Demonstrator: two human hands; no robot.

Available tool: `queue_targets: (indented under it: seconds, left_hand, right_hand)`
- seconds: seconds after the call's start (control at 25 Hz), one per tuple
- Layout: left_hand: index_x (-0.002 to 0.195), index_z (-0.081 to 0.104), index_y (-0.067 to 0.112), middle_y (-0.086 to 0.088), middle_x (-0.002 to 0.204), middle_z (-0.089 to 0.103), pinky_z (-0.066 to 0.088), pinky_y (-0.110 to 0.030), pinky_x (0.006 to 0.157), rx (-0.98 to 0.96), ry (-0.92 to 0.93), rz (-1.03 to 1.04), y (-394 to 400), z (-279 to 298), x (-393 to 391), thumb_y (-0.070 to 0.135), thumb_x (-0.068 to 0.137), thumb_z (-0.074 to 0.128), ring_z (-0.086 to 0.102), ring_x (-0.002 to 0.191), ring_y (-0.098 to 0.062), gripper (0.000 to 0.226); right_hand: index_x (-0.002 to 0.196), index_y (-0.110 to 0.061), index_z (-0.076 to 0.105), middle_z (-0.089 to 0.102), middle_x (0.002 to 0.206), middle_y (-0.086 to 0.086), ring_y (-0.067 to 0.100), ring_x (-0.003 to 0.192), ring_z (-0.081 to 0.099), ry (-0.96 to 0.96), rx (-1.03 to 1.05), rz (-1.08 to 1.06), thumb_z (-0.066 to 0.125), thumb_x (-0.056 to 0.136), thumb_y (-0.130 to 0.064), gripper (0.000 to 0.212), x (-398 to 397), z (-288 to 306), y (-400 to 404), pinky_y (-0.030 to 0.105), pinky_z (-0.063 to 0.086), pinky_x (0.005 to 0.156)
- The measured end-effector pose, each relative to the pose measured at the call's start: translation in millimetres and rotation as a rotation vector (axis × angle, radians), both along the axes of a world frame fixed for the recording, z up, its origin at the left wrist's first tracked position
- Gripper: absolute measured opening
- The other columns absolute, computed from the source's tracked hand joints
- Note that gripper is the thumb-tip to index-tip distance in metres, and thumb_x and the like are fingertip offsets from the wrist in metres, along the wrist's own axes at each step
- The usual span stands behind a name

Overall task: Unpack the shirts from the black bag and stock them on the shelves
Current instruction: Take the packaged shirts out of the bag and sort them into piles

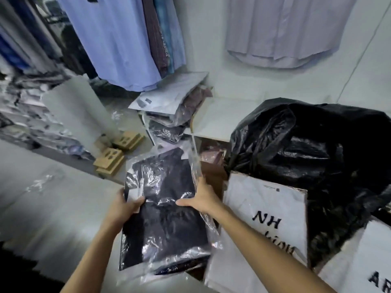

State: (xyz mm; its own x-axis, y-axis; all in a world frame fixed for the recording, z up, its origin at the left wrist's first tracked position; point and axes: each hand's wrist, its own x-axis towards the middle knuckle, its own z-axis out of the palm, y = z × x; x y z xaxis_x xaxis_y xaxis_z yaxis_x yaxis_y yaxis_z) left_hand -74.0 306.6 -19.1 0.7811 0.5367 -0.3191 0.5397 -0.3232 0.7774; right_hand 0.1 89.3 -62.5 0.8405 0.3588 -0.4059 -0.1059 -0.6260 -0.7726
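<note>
The person holds a packed dark shirt (165, 210), sealed in a clear plastic sleeve, out in front of the body with both hands, one on each long edge. The left hand (124, 208) closes its grip on the left edge, thumb on top of the plastic and fingers out of sight beneath it; the right hand (203, 198) closes its grip on the right edge the same way, thumb pressed across the front and the loose flap of the sleeve rising past the fingers. Holding it by both sides probably keeps the slippery, floppy package flat and its fold intact, so it can be laid square on a pile. The package is in the air, touching nothing but the hands, above the gap between the pale table at the left and the white printed bags (268, 210) at the right. The black bag (306, 149) sits slumped and open at the right, just behind those white bags, near enough to reach without stepping. Ahead, a leaning stack of packed shirts (169, 106) rests at the near corner of a low white shelf (222, 117) under the hanging shirts (118, 39), and seems the likely destination. Cardboard inserts (118, 153) lie by its foot. More folded stock at the far left is too blurred to read.
</note>
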Motion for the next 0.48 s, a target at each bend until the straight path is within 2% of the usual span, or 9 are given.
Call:
queue_targets:
  seconds: [0.12,0.2,0.28,0.36,0.4,0.48]
  left_hand:
    - [0.119,0.047,0.017,-0.006,0.104,0.057,0.043,-0.030,0.080,-0.020,-0.015,0.010,3.1,-8.0,3.6,0.011,0.088,0.077,0.056,0.085,-0.021,0.043]
    - [0.122,0.049,0.015,-0.005,0.109,0.059,0.045,-0.032,0.082,-0.029,-0.013,-0.001,5.3,-9.2,9.0,0.013,0.087,0.078,0.058,0.084,-0.018,0.045]
    - [0.137,0.048,0.011,-0.004,0.120,0.058,0.046,-0.035,0.087,0.038,0.024,-0.037,7.9,-9.9,14.3,0.018,0.084,0.083,0.058,0.096,-0.022,0.064]
    - [0.149,0.041,0.017,-0.006,0.127,0.059,0.048,-0.042,0.094,0.115,-0.016,-0.030,9.8,-7.5,22.7,0.033,0.076,0.088,0.058,0.111,-0.028,0.089]
    - [0.151,0.039,0.021,-0.008,0.128,0.058,0.048,-0.046,0.098,0.172,-0.039,-0.026,8.0,-4.7,28.1,0.040,0.074,0.087,0.058,0.117,-0.032,0.093]
    - [0.151,0.040,0.025,-0.016,0.134,0.052,0.043,-0.049,0.105,0.340,-0.060,-0.083,-15.1,2.6,44.4,0.045,0.078,0.083,0.051,0.126,-0.037,0.087]
  right_hand:
    - [0.162,-0.009,0.009,0.031,0.164,0.016,0.032,0.147,0.038,-0.008,0.007,-0.023,0.089,0.071,-0.054,0.129,7.9,-7.3,-3.8,0.036,0.040,0.114]
    - [0.162,-0.012,0.009,0.034,0.163,0.012,0.030,0.146,0.041,0.001,0.011,-0.039,0.091,0.067,-0.056,0.133,13.1,-7.1,-9.2,0.037,0.041,0.112]
    - [0.162,-0.018,0.011,0.038,0.161,0.007,0.028,0.143,0.045,0.043,0.047,-0.055,0.092,0.061,-0.061,0.136,16.9,-8.0,-14.8,0.039,0.044,0.112]
    - [0.161,-0.025,0.017,0.053,0.147,0.002,0.024,0.130,0.057,0.087,0.131,-0.083,0.091,0.060,-0.063,0.131,18.9,-9.2,-27.8,0.040,0.051,0.105]
    - [0.160,-0.027,0.021,0.061,0.134,0.001,0.021,0.118,0.064,0.110,0.188,-0.102,0.091,0.063,-0.061,0.124,19.9,-9.9,-37.3,0.040,0.056,0.097]
    - [0.156,-0.028,0.030,0.067,0.115,0.003,0.018,0.097,0.071,0.144,0.282,-0.158,0.089,0.071,-0.053,0.106,23.4,-6.8,-66.6,0.033,0.061,0.080]
